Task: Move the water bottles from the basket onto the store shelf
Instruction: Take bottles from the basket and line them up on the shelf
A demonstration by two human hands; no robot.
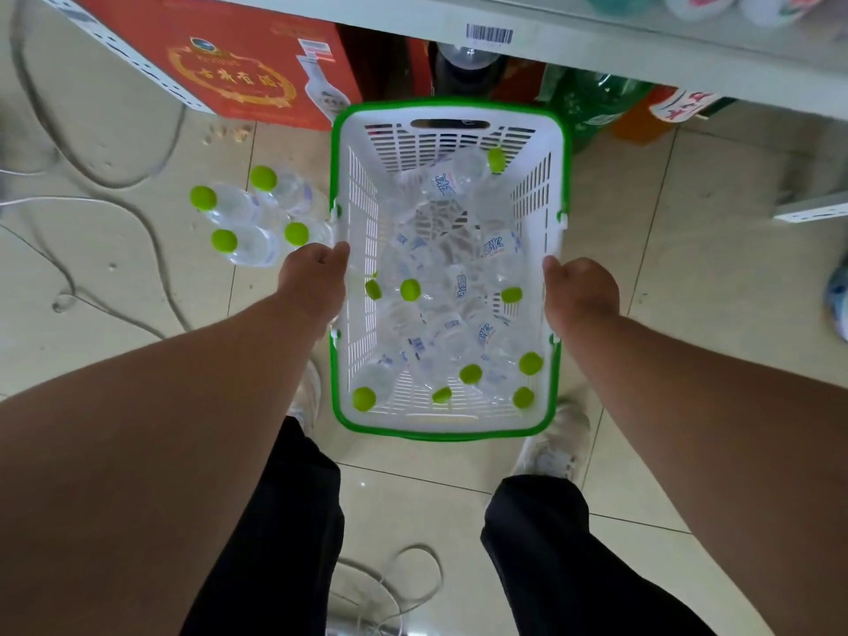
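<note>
Both arms reach straight down: my left hand (316,280) curls over the left rim of the basket (447,422), my right hand (580,286) grips the right rim. The basket is white slotted plastic with a green edge. Clear, green-capped water bottles (452,286) lie jumbled inside, between my hands. Four more bottles (250,220) stand on the tiled floor (688,314), left of the basket.

counts by kind

one white slatted plastic basket with a green rim (447,107) holds ten clear plastic water bottles with lime-green caps (443,183); four more of the same bottles (238,208) stand on the floor; one red printed cardboard box (238,62); two hands.
</note>
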